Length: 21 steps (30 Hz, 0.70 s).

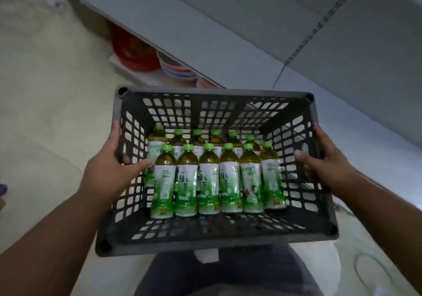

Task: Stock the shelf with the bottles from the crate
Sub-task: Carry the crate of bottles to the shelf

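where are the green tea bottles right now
In the head view, the green tea bottles stand in two rows inside the dark crate, centre frame, between the left hand and right hand gripping its sides.

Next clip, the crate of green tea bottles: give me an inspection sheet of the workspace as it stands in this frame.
Surface: pale floor; the crate is carried, not set down.
Job's things: dark lattice crate holding two rows of upright green-capped bottles, six in each; white shelf ahead, its top board bare.
Clutter: red and coloured bowls stacked under the shelf board.
Grippers: left hand grips the crate's left wall, thumb inside; right hand grips the right wall likewise.
Cables: a thin loop, perhaps a cord, on the floor at lower right; blurred.
Surroundings: brown cardboard box left of the shelf; person's dark trousers below the crate.
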Available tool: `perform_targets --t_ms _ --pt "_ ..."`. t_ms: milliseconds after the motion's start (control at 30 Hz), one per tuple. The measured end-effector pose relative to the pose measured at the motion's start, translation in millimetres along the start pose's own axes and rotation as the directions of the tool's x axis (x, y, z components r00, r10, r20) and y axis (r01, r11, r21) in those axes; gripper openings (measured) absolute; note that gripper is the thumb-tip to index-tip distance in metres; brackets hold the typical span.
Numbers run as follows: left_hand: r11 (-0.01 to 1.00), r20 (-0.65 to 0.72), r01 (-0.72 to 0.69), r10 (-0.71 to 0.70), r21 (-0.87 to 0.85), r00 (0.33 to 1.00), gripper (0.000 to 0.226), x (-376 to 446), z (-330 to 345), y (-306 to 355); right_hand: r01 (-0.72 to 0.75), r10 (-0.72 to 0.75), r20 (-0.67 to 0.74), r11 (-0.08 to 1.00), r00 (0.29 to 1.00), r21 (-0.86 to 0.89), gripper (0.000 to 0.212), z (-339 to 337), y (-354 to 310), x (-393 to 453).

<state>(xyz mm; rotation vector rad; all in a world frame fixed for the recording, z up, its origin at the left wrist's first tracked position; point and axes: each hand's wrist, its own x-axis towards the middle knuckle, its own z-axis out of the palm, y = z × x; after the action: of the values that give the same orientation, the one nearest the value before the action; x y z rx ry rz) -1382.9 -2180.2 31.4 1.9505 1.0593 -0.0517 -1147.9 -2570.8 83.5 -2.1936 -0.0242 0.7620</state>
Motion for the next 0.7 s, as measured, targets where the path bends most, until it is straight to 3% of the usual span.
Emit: perform_targets --t_ms 267,567,700 --pt "0.968 -0.222 0.209 -0.236 -0.139 0.946 0.111 -23.4 58.7 -119.4 0.181 -0.142 0.232 0.971 0.962 -0.155 0.074 93.6 10.9 118.3" --pt "0.896 -0.341 0.342 -0.427 -0.282 0.838 0.110 18.0 242.1 -279.1 0.275 -0.159 0.409 0.931 0.899 -0.241 0.103 213.2 151.8 281.4" --pt "0.880 -0.375 0.366 -0.464 -0.303 0.803 0.111 28.2 310.5 -328.3 0.331 -0.205 0.447 0.917 0.871 -0.223 0.101 251.7 199.9 329.8"
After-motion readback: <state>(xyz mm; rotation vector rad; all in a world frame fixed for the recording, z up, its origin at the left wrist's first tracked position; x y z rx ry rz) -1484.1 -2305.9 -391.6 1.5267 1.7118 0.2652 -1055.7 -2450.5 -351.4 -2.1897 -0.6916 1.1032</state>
